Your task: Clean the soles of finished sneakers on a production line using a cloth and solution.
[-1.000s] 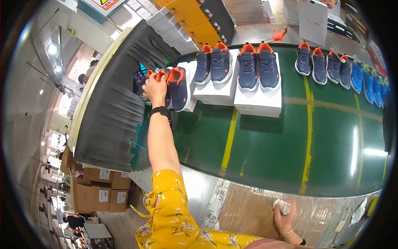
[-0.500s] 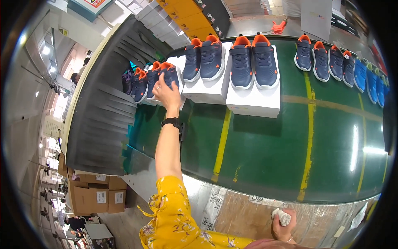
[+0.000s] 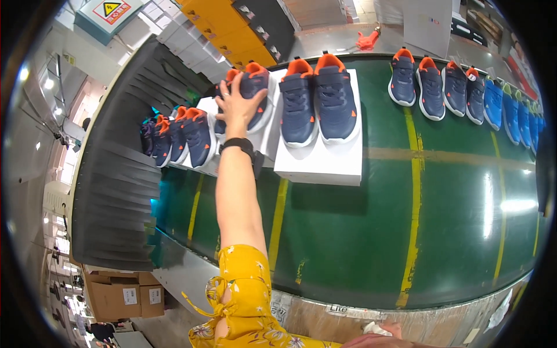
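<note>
Several navy shoes (image 3: 316,98), white boxes (image 3: 319,159), green conveyor belt (image 3: 371,232), factory floor

Single head-worn fisheye view, looking steeply down and forward over green conveyor belt (image 3: 360,232), left arm reaching from lower edge, belt close below, straight edges bowing toward rim

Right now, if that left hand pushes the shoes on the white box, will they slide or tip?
Left hand rests on navy shoes lying loose atop a white box: they would probably slide off. Flat soles suggest little tipping. The box looks light and may shift.
</note>
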Demonstrator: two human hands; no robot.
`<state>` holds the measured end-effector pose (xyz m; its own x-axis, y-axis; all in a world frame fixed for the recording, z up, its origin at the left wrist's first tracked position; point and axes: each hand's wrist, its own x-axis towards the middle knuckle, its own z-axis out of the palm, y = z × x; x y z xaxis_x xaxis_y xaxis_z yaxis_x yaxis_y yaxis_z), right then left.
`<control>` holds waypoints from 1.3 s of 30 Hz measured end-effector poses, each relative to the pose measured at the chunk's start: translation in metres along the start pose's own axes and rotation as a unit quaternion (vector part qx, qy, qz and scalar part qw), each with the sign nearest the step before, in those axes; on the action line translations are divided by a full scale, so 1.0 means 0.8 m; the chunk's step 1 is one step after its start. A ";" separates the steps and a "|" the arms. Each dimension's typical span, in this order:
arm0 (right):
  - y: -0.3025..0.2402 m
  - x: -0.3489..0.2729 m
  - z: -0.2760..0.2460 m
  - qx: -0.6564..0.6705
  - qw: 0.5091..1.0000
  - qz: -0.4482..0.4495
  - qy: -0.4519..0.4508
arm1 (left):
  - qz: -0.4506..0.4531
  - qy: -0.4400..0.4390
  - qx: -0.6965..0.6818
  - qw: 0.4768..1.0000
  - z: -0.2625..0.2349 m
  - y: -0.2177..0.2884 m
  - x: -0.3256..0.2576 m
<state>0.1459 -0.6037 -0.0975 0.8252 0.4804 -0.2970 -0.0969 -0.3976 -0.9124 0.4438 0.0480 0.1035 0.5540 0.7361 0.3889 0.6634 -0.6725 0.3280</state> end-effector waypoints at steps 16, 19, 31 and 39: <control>-0.151 0.103 0.014 -0.017 0.988 -0.121 0.095 | 0.012 -0.082 0.067 0.994 -0.028 0.043 0.018; -0.065 0.022 -0.012 -0.017 0.983 -0.137 0.122 | 0.007 -0.054 0.074 0.996 -0.025 0.051 0.013; -0.104 0.007 -0.030 0.015 0.965 -0.191 0.179 | 0.023 -0.127 0.117 0.985 -0.038 0.051 -0.003; -0.057 -0.011 -0.012 0.071 0.971 -0.132 0.189 | 0.027 -0.018 0.142 0.989 -0.039 0.055 -0.022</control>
<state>0.1483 -0.5972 -0.0508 0.9743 0.2191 0.0516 0.0915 -0.1761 -0.9801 0.4473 0.0030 0.1382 0.6067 0.7058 0.3657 0.7444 -0.6658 0.0502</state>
